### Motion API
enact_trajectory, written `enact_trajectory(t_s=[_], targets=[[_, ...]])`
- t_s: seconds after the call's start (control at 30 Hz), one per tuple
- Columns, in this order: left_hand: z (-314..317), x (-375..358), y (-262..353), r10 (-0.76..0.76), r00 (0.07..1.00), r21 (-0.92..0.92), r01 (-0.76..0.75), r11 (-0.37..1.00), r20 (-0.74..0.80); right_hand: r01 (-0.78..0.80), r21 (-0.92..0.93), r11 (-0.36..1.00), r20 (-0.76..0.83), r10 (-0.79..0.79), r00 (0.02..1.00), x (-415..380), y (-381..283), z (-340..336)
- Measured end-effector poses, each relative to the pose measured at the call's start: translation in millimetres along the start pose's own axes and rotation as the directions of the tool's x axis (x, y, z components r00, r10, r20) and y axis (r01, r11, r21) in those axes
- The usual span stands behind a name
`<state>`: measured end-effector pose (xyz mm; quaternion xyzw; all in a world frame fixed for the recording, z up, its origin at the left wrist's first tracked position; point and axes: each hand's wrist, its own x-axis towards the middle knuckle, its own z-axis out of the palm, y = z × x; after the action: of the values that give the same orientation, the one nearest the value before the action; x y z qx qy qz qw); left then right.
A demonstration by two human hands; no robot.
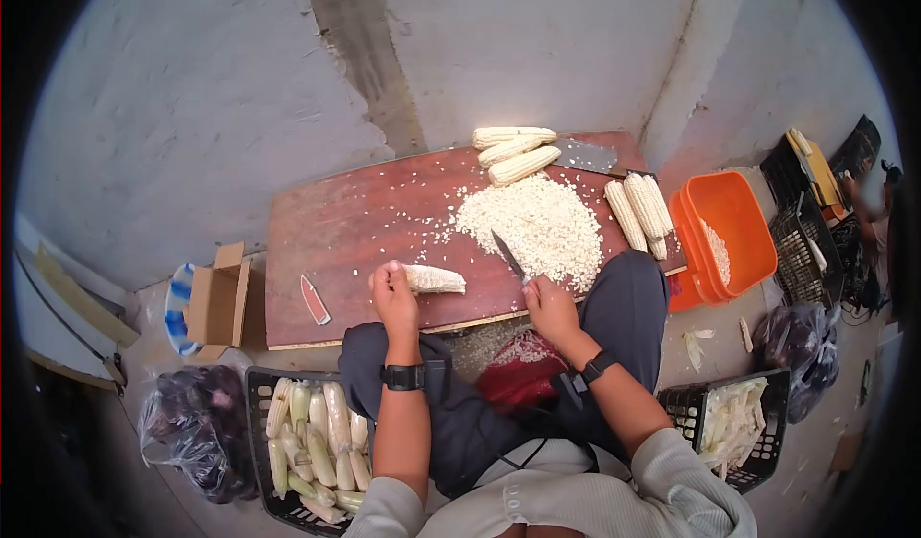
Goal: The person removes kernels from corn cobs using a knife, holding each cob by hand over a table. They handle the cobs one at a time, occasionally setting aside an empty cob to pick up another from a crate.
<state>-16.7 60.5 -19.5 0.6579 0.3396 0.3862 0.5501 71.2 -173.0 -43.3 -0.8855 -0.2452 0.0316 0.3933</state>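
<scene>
My left hand (391,293) is closed around one end of a pale corn cob (436,280), which lies sideways over the red-brown table. In my right hand (550,306) is a knife (508,255), its dark blade pointing up and to the left. Just beyond the blade spreads a large heap of cut white corn kernels (542,226). Several whole ears of corn (518,154) are stacked behind the heap, and more ears (641,210) lie at its right. The blade and the cob are apart.
An orange bucket (758,240) with kernels stands right of the table (317,221). A broad metal blade (587,157) lies at the back, a small red-and-white blade-shaped piece (314,300) at left. Crates of corn (251,423) and husks (787,413) flank my legs. A cardboard box (216,303) sits left.
</scene>
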Motion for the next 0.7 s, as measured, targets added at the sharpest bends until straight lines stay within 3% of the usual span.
enact_trajectory(t_s=[0.1,0.23,0.33,0.4,0.5,0.63,0.7], targets=[[6.1,-3.0,-2.2,0.268,0.948,0.216,-0.301,0.929,0.17,0.092,0.047,0.995,0.0,-0.092,0.996,-10.7,-35.6,-6.6],[17.7,-13.8,17.1,0.269,0.922,0.24,-0.337,0.91,0.277,0.168,0.033,0.985,0.053,-0.169,0.984,-26.9,-63.0,5.8],[15.8,-16.1,18.0,0.298,0.911,0.341,-0.387,0.856,0.287,0.108,-0.104,0.989,0.19,-0.086,0.978,-33.2,-68.0,16.4],[15.0,-20.0,18.7,0.336,0.905,0.459,-0.423,0.781,0.261,0.132,-0.055,0.99,0.122,-0.125,0.985,-31.7,-69.1,15.3],[10.9,-17.4,17.1,0.276,0.904,0.574,-0.421,0.702,0.325,0.197,-0.001,0.98,-0.016,-0.197,0.98,-30.9,-85.4,-2.5],[16.4,-20.9,23.8,0.265,0.917,0.528,-0.39,0.754,0.299,0.29,0.088,0.953,-0.251,-0.26,0.932,-21.6,-105.6,-24.9],[22.7,-21.7,25.2,0.291,0.921,0.515,-0.387,0.765,0.259,0.17,-0.004,0.985,-0.048,-0.17,0.984,-21.9,-94.9,-11.6]])
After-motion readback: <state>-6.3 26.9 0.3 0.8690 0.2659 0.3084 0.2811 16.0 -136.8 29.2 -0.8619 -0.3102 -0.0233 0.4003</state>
